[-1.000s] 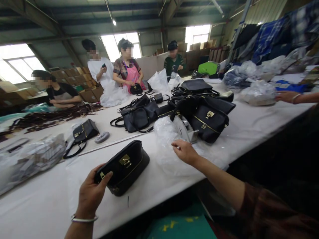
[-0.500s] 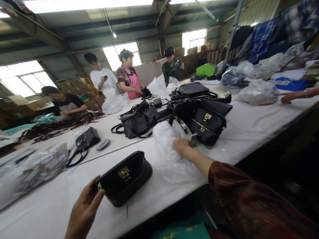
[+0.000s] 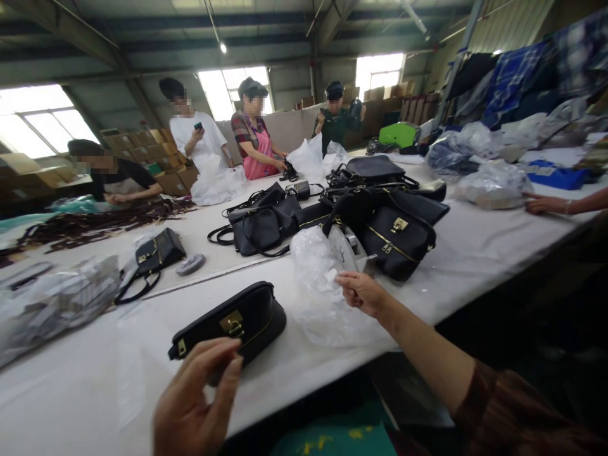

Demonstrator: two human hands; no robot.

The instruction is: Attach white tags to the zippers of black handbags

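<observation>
A small black handbag [image 3: 256, 316] with a gold clasp and gold zip lies on the table in front of me. My left hand [image 3: 197, 396] is just on the near side of it, fingers bent and thumb apart, with nothing seen in them. Farther right, my right hand [image 3: 361, 292] pinches a small white piece of tape [image 3: 331, 275] between thumb and fingertips. Behind that hand stands a grey tape dispenser [image 3: 342, 248], partly hidden by it. Crumpled clear plastic bags [image 3: 311, 304] lie beneath and left of the right hand.
Several black handbags [image 3: 396, 237] are heaped beyond the dispenser. Another handbag [image 3: 159, 248] and a grey tape roll [image 3: 190, 265] are at left, near plastic-wrapped goods [image 3: 61, 304]. A co-worker's hand [image 3: 546, 204] touches a plastic package [image 3: 494, 185] at right. Several people stand across the white table [image 3: 142, 354].
My left hand has let go of the handbag's end and come nearer in front of it. The right hand has drawn back from the dispenser with a white piece of tape.
</observation>
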